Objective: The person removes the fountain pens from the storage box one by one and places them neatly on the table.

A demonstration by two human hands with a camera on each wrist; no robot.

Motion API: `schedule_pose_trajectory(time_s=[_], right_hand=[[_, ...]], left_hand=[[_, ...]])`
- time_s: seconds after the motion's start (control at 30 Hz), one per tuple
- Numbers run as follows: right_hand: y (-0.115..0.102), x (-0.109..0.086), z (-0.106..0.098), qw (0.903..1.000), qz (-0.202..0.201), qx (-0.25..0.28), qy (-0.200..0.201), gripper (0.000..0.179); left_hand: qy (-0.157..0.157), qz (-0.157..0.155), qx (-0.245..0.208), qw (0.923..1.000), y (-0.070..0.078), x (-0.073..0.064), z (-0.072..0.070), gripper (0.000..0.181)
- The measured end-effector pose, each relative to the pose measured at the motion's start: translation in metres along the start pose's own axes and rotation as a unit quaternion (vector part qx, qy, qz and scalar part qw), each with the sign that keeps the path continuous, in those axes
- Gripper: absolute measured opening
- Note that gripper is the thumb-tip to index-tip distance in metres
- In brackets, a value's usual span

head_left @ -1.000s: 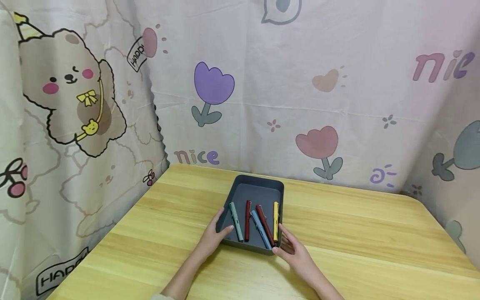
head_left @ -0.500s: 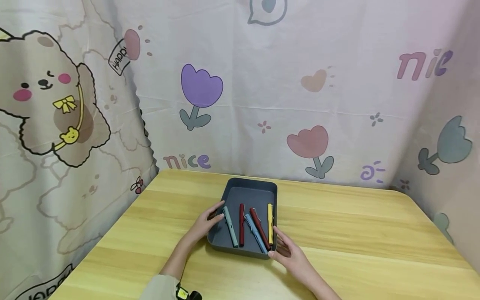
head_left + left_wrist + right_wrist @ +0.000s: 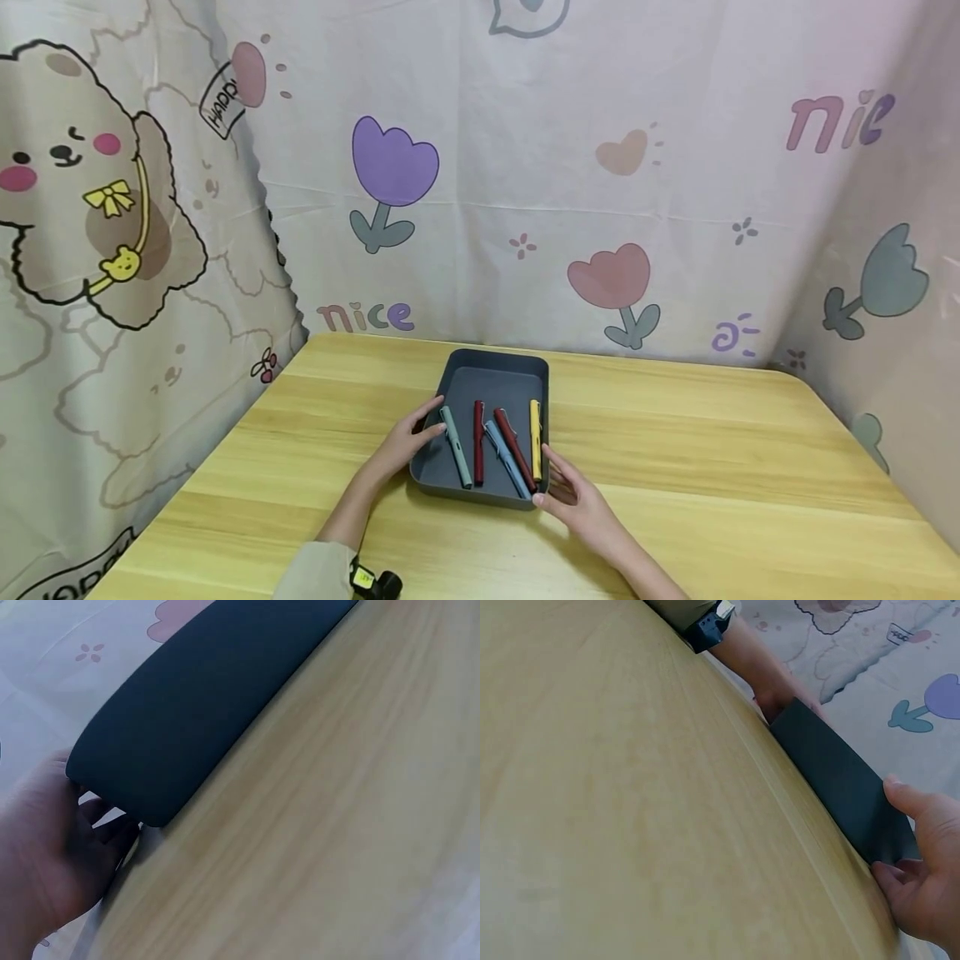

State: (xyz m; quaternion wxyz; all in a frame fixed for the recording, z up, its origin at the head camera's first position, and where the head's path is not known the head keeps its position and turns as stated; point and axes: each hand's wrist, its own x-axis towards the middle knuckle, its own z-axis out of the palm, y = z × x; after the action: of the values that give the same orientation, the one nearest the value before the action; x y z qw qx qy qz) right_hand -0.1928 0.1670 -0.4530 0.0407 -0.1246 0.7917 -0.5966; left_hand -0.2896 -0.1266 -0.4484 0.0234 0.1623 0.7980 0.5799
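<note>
A dark grey rectangular tray (image 3: 491, 385) lies on the wooden table, holding several capped pens in its near half. From left to right these are a grey-green pen (image 3: 457, 448), a dark red pen (image 3: 478, 450), a blue pen (image 3: 507, 461) beside a second dark red pen (image 3: 513, 442), and a yellow pen (image 3: 536, 446) along the right wall. My left hand (image 3: 400, 447) grips the left wall, thumb over the rim. Gripping the near right corner is my right hand (image 3: 583, 504), its thumb on the front wall (image 3: 847, 787). The left fingertips are partly hidden behind the tray.
The wooden table (image 3: 675, 442) extends to both sides of the tray. Behind it hangs a printed cloth (image 3: 510, 150), with more cloth at left and right. A black wrist device (image 3: 375, 581) sits at my left sleeve (image 3: 315, 573).
My left hand has slid farther back along the tray's left wall. The right hand keeps its place at the corner. The head view has turned, shifting the scene left.
</note>
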Motion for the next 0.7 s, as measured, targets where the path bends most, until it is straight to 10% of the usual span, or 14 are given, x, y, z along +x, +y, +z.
schedule_pose_trajectory(time_s=[0.23,0.47,0.7], right_hand=[[-0.003,0.001,-0.001,1.0000,-0.003,-0.007,0.004,0.067],[-0.017,0.013,-0.007,0.9960,-0.039,0.010,0.079,0.060],[-0.037,0.039,-0.006,0.9937,-0.090,-0.004,0.067,0.043]], left_hand=[[0.006,0.009,0.009,0.9999,-0.006,0.001,0.000,0.055],[-0.008,-0.003,0.005,1.0000,0.020,-0.009,-0.002,0.054],[0.006,0.007,0.013,0.9999,-0.008,0.002,-0.001,0.055]])
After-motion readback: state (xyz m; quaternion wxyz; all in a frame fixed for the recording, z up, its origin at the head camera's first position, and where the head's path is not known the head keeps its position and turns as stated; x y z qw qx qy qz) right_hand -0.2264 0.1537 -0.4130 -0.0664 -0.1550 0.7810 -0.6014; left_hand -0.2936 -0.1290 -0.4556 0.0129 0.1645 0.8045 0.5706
